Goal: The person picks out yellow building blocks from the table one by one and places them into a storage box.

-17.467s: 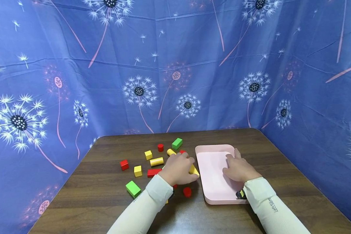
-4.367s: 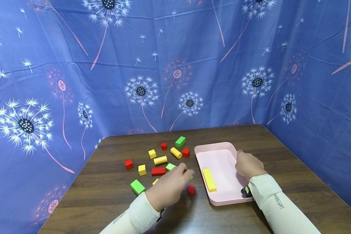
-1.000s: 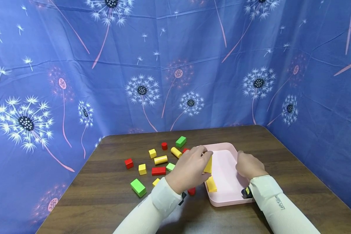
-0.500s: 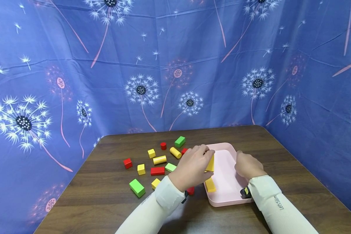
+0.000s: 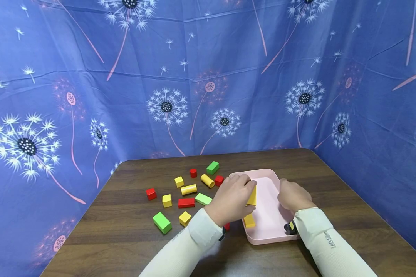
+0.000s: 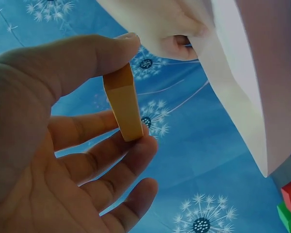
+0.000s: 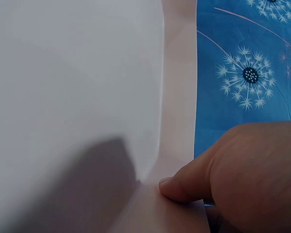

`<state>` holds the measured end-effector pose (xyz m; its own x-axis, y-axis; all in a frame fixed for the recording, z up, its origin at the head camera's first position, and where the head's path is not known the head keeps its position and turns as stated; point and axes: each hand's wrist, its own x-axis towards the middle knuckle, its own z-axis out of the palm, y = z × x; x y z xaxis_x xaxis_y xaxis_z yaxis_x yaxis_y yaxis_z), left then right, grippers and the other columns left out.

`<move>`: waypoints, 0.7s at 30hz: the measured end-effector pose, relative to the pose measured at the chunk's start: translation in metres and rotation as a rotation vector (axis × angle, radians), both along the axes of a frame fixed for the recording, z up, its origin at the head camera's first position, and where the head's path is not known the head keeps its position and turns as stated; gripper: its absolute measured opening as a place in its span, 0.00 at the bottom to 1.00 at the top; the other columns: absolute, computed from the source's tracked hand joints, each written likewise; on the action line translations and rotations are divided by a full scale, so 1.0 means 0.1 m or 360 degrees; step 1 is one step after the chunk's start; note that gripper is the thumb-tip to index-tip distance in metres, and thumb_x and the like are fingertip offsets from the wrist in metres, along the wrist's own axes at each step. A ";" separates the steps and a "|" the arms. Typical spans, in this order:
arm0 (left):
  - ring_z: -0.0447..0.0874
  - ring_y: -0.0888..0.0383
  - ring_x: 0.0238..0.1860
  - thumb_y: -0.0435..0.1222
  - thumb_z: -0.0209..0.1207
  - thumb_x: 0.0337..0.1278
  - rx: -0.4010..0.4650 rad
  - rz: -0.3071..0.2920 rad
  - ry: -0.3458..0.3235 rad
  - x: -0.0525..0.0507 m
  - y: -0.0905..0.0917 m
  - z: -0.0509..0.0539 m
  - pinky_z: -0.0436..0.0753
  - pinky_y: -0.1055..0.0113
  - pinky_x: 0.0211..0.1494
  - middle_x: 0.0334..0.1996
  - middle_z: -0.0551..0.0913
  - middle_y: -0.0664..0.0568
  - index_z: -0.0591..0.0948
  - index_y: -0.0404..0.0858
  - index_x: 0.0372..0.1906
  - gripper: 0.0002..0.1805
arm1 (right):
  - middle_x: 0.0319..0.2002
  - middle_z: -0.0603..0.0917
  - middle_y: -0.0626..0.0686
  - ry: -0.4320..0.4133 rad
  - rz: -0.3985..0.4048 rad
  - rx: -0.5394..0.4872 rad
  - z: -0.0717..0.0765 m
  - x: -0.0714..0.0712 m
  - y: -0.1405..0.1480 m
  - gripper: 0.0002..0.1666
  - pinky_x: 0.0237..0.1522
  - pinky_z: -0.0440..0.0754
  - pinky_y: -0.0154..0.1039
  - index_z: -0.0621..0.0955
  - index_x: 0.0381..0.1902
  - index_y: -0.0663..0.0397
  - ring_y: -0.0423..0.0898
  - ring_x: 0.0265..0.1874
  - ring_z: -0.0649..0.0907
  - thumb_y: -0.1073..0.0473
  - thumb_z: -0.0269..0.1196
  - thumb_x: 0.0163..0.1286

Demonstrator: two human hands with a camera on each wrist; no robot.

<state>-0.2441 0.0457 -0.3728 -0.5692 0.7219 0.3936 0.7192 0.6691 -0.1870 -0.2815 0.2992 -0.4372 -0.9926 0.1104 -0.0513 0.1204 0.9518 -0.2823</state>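
Note:
My left hand (image 5: pixel 230 198) is over the left part of the pink tray (image 5: pixel 270 240). It pinches a yellow block (image 5: pixel 252 196) between thumb and fingers; in the left wrist view the same yellow block (image 6: pixel 126 109) stands on end between the thumb and fingertips. Below it, a long yellow block (image 5: pixel 249 221) lies in the tray along the left wall, partly hidden by the hand. My right hand (image 5: pixel 294 195) grips the tray's right rim. In the right wrist view its thumb (image 7: pixel 182 187) presses the inside of the wall; the other fingers are mostly hidden.
Loose blocks lie on the wooden table left of the tray: a green block (image 5: pixel 162 222), a yellow cube (image 5: pixel 185 218), a red block (image 5: pixel 186 202), a light green block (image 5: pixel 203 199), a yellow cylinder (image 5: pixel 188 189) and several others. A blue patterned cloth (image 5: pixel 131 115) hangs behind.
Since the earliest frame, a long yellow block has come into the tray and my right hand has closed on the rim. My left hand has carried another yellow block from the table over the tray.

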 end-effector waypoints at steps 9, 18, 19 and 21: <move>0.79 0.59 0.43 0.56 0.74 0.50 -0.0044 0.0010 -0.0035 -0.04 0.04 -0.08 0.78 0.61 0.53 0.44 0.81 0.57 0.82 0.46 0.59 0.33 | 0.54 0.82 0.74 0.0004 -0.0008 -0.0001 0.00 0.00 0.01 0.30 0.36 0.82 0.64 0.68 0.67 0.74 0.62 0.40 0.85 0.64 0.56 0.70; 0.80 0.59 0.42 0.56 0.73 0.51 -0.0072 0.0042 -0.0075 -0.03 0.06 -0.12 0.79 0.65 0.46 0.45 0.82 0.57 0.82 0.47 0.59 0.32 | 0.54 0.82 0.73 -0.0007 -0.0016 0.0001 0.00 0.01 0.00 0.30 0.38 0.82 0.65 0.68 0.67 0.73 0.62 0.41 0.85 0.64 0.56 0.70; 0.80 0.59 0.42 0.56 0.73 0.51 -0.0074 0.0044 -0.0084 -0.03 0.07 -0.12 0.79 0.65 0.47 0.45 0.82 0.57 0.82 0.47 0.60 0.32 | 0.54 0.82 0.74 -0.0009 -0.0016 0.0001 0.00 0.01 0.00 0.30 0.38 0.82 0.65 0.68 0.67 0.73 0.62 0.41 0.85 0.65 0.56 0.70; 0.80 0.59 0.43 0.56 0.73 0.51 -0.0077 0.0047 -0.0101 -0.03 0.07 -0.12 0.80 0.65 0.47 0.46 0.82 0.57 0.82 0.47 0.60 0.33 | 0.54 0.82 0.74 -0.0011 -0.0016 -0.0001 -0.01 0.01 0.00 0.30 0.38 0.82 0.65 0.68 0.67 0.74 0.62 0.40 0.85 0.65 0.56 0.70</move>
